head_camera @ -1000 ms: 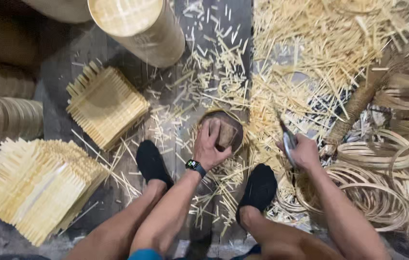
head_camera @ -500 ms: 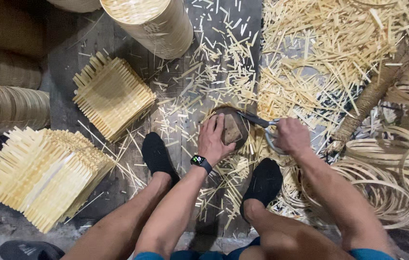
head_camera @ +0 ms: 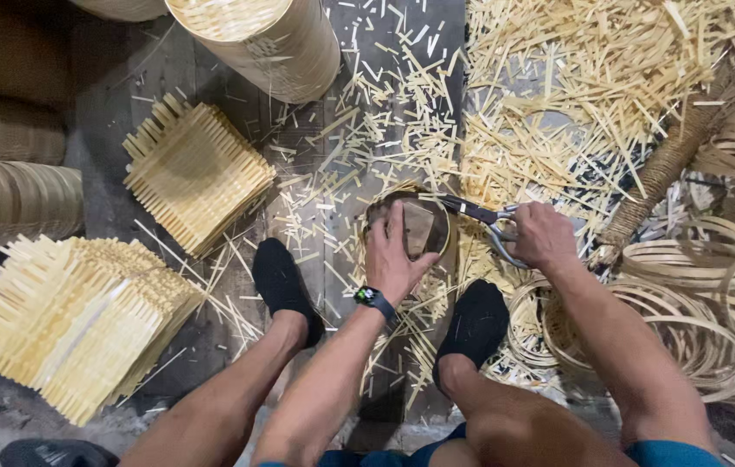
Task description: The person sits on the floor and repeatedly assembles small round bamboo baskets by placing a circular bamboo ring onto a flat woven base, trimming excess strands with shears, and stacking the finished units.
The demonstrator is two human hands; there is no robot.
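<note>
Trimming goes best here with the small round basket [head_camera: 415, 227] kept pinned flat, and that is how it sits: on the floor between the two black-socked feet, the left hand [head_camera: 395, 259] spread over its rim, fingers curled and pressing on its near edge. The right hand [head_camera: 543, 235] has its fingers closed through the loops of dark metal shears [head_camera: 475, 216], whose blades reach in over the basket's far-right rim; whether the blades are parted or shut I cannot tell from here. A good cut, I would judge, keeps the blades level with the rim and turns the basket rather than the wrist, with the left thumb held clear of the steel. The basket is of thin pale strips woven tight, its centre darker. All about lie short straw-coloured offcuts [head_camera: 558, 95], stiff and splintery. To the left stand two flat woven mats [head_camera: 198, 173] with bristling uncut ends, and a tall woven cylinder [head_camera: 268, 39] behind. On the right, smooth bent hoops [head_camera: 687, 303] lie coiled in a heap.
</note>
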